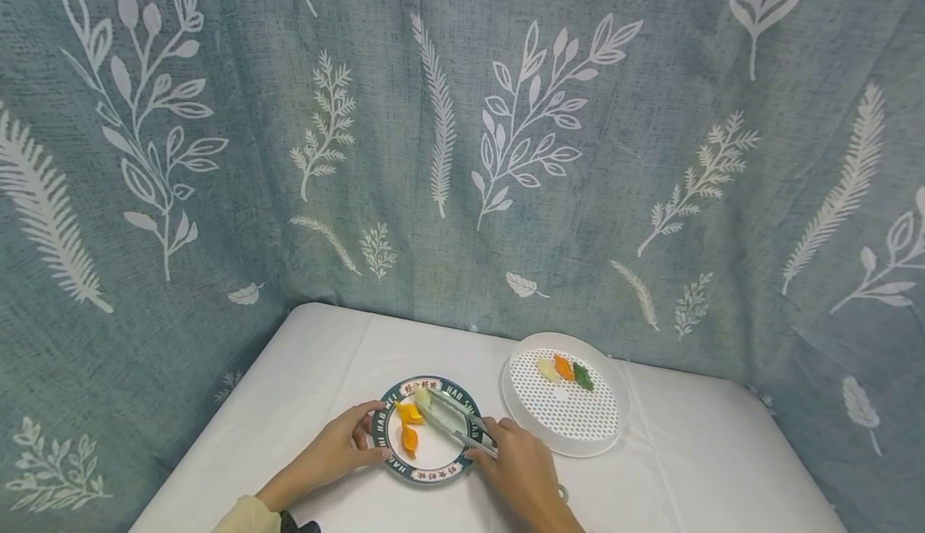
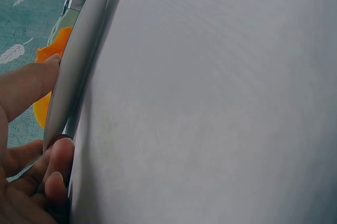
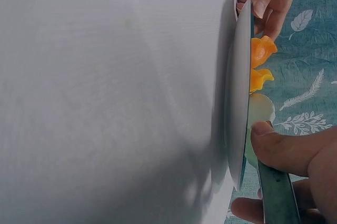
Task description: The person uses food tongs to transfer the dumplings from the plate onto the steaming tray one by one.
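Note:
A round plate point(image 1: 437, 446) with a dark green lettered rim lies on the table. On it sit a yellow dumpling-shaped piece point(image 1: 409, 413) and an orange one point(image 1: 409, 441). My left hand point(image 1: 345, 439) grips the plate's left rim, thumb over the edge and fingers curled against its side. At the right rim, my right hand point(image 1: 522, 469) holds a pair of tongs point(image 1: 471, 439) with metal arms and pale green ends. The tong ends reach over the plate beside the yellow piece; whether anything lies between them I cannot tell.
To the right of the plate stands a round white steamer tray point(image 1: 564, 421) with a perforated base. White, orange point(image 1: 564, 368) and green point(image 1: 582, 376) dumpling-shaped pieces lie in it. A leaf-patterned curtain point(image 1: 462, 156) hangs behind the white table point(image 1: 347, 340).

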